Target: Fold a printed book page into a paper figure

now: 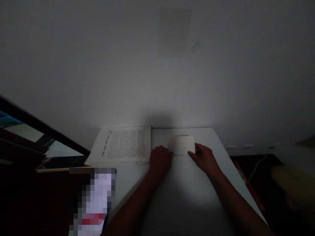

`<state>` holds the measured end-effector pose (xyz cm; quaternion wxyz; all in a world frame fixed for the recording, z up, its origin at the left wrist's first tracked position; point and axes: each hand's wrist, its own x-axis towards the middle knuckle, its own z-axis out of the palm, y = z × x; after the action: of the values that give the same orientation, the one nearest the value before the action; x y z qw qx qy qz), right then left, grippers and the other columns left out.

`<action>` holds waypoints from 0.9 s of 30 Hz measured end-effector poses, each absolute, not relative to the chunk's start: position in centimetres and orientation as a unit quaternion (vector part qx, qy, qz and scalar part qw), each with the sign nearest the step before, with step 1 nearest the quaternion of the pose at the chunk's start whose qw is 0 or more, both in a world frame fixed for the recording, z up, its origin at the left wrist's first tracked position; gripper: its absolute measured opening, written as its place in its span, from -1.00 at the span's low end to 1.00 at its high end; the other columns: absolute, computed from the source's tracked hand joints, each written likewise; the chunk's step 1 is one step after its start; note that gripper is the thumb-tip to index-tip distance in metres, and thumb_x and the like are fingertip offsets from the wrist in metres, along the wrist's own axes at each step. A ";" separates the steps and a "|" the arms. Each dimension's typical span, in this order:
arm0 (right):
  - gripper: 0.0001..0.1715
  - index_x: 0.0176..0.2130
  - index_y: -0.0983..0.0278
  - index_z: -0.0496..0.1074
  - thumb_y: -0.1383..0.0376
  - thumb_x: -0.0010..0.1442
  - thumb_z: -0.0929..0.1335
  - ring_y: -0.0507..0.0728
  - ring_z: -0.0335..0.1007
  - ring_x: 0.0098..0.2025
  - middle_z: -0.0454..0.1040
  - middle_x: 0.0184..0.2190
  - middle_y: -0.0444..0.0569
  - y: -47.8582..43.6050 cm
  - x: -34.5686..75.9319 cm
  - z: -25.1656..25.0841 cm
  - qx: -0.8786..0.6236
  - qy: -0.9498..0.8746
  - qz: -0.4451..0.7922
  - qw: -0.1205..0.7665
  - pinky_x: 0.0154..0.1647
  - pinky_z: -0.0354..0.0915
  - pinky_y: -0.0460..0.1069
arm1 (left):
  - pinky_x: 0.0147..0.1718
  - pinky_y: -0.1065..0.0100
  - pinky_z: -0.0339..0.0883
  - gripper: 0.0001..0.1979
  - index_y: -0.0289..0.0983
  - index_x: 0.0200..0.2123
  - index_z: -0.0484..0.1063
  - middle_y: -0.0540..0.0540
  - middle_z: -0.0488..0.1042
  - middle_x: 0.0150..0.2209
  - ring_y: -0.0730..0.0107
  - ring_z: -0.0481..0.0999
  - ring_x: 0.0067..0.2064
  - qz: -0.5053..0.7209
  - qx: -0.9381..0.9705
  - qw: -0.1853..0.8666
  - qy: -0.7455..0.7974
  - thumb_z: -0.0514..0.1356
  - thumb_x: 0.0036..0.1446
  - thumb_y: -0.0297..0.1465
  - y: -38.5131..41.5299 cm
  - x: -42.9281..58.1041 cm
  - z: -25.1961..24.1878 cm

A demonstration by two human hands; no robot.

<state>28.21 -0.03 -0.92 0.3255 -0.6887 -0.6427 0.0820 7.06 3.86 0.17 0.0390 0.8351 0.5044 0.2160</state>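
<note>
A small pale card (181, 146) with rounded corners and faint marks is between my two hands, low over the white table. My right hand (204, 159) grips its right edge, with the thumb in front and the fingers partly behind. At the card's lower left corner, my left hand (160, 159) has curled fingers and a thumb against the edge. Just left of that hand lies an open book (125, 144) with printed text. Dim light hides how the left fingers meet the card.
The white tabletop (187, 186) meets a grey wall (123, 65) at the back. A phone-like lit screen (100, 190), pixelated, is at the lower left. Dark furniture stands at the far left. To the right, a pale cable (258, 164) and a yellowish blurred object (295, 183) sit below table level.
</note>
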 end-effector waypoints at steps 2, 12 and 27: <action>-0.52 -0.07 0.27 0.34 0.08 0.06 0.33 0.19 0.37 -0.33 0.45 -0.45 -0.06 0.0 28.1 -1.2 -0.693 -0.638 0.074 0.327 -0.21 0.24 0.10 | -0.27 0.16 0.21 -0.81 -0.29 -0.45 0.39 -0.16 0.38 -0.41 0.17 0.36 -0.28 0.220 0.832 0.041 0.508 0.11 0.14 -0.32 3.8 7.2 0.2; -0.47 -0.03 0.35 0.33 0.07 0.09 0.27 0.21 0.38 -0.27 0.47 -0.41 -0.02 -0.4 27.2 -0.8 -0.733 -0.619 0.043 0.278 -0.05 0.10 0.17 | -0.25 0.17 0.19 -0.76 -0.30 -0.42 0.39 -0.16 0.41 -0.38 0.19 0.37 -0.27 0.171 0.834 0.041 0.524 0.06 0.17 -0.27 3.9 7.1 0.6; -0.48 -0.02 0.35 0.30 0.08 0.12 0.23 0.20 0.37 -0.25 0.46 -0.41 -0.03 -0.4 27.1 -1.0 -0.740 -0.616 0.047 0.268 -0.04 0.05 0.14 | -0.22 0.24 0.15 -0.76 -0.30 -0.36 0.39 -0.11 0.41 -0.32 0.26 0.36 -0.23 0.128 0.856 0.050 0.499 0.03 0.20 -0.28 3.8 6.5 1.2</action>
<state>27.09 -0.45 -0.96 0.2676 -0.7396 -0.6158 0.0471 6.53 3.84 1.18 0.0497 0.8556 0.4992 0.1276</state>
